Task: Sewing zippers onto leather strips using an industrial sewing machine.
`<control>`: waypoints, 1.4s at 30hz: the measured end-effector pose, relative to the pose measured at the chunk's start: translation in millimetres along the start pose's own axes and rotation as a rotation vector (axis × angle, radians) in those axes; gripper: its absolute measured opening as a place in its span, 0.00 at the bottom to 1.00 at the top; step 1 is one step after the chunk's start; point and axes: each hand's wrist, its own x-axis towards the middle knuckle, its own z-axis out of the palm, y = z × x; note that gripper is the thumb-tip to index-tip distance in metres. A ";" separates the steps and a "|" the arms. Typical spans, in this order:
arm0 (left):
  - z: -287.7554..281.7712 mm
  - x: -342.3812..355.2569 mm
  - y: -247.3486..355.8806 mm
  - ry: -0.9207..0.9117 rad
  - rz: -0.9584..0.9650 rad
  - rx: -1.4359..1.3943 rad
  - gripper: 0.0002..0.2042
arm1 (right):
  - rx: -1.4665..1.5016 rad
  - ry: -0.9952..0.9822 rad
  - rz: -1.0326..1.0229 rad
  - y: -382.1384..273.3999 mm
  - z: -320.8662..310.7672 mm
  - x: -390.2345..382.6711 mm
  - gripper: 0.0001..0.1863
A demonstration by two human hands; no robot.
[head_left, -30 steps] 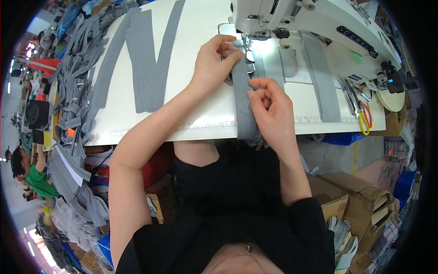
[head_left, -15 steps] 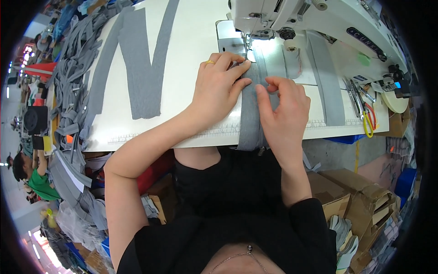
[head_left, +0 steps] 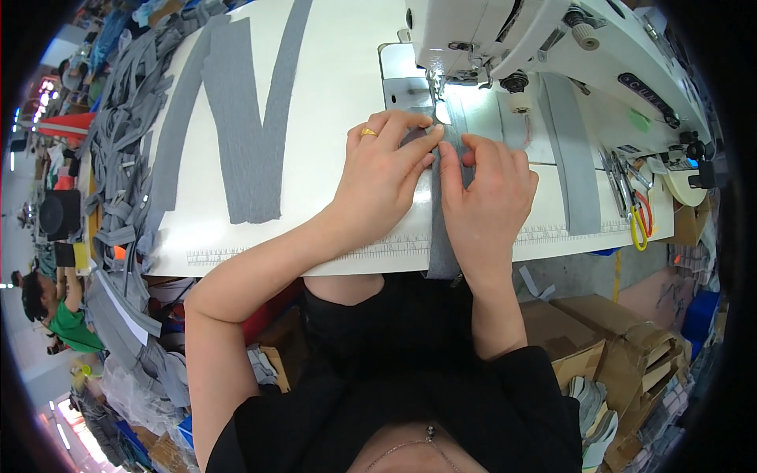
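Note:
A long grey fabric strip (head_left: 444,240) runs from under the presser foot of a white sewing machine (head_left: 493,35) and hangs over the table's near edge. My left hand (head_left: 382,162), with a ring on one finger, pinches the strip's left side just in front of the needle area. Beside it, my right hand (head_left: 487,185) has thumb and forefinger closed on the strip's right part. The two thumbs are almost touching. Fingers hide some of the cloth between them, and a lamp lights the stitching spot.
Grey fabric pieces (head_left: 240,134) lie on the white table (head_left: 347,63) at left, another grey strip (head_left: 574,158) at right. Scissors and tools (head_left: 637,217) rest by the right edge. Heaped grey strips (head_left: 126,118) stand far left; cardboard boxes (head_left: 615,331) are below right.
My right thumb and forefinger have moved up and left, closing on the strip beside my left hand. The strip's near part now looks narrower and lies further right. The whole view has shifted slightly.

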 end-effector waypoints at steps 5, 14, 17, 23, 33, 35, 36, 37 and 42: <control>-2.9 0.4 -1.3 0.002 -0.011 -0.032 0.15 | 0.192 -0.064 0.038 -2.1 0.9 6.6 0.11; -7.0 -2.7 1.2 -0.078 -0.002 0.109 0.16 | 0.599 -0.291 0.350 20.4 1.9 25.5 0.09; -6.6 0.8 2.2 -0.121 -0.044 0.152 0.18 | 0.566 -0.321 0.336 22.7 6.4 30.1 0.09; -3.8 6.5 -3.0 -0.110 -0.067 0.192 0.18 | 0.272 -0.285 0.060 10.5 -6.0 35.5 0.09; -4.1 53.8 -39.0 -0.024 -0.295 -0.040 0.09 | 0.391 -0.290 -0.554 60.2 3.9 46.1 0.10; -1.6 61.9 -42.0 -0.046 -0.354 -0.028 0.10 | 0.406 -0.286 -0.517 60.1 4.9 44.8 0.10; -1.8 65.6 -41.7 -0.075 -0.404 -0.051 0.10 | 0.412 -0.286 -0.516 59.6 5.4 44.7 0.10; -2.6 69.0 -41.2 -0.105 -0.453 -0.074 0.11 | 0.423 -0.284 -0.507 59.3 5.8 44.5 0.10; -8.1 86.4 -41.8 -0.273 -0.608 -0.161 0.10 | 0.438 -0.275 -0.492 61.7 6.9 45.0 0.11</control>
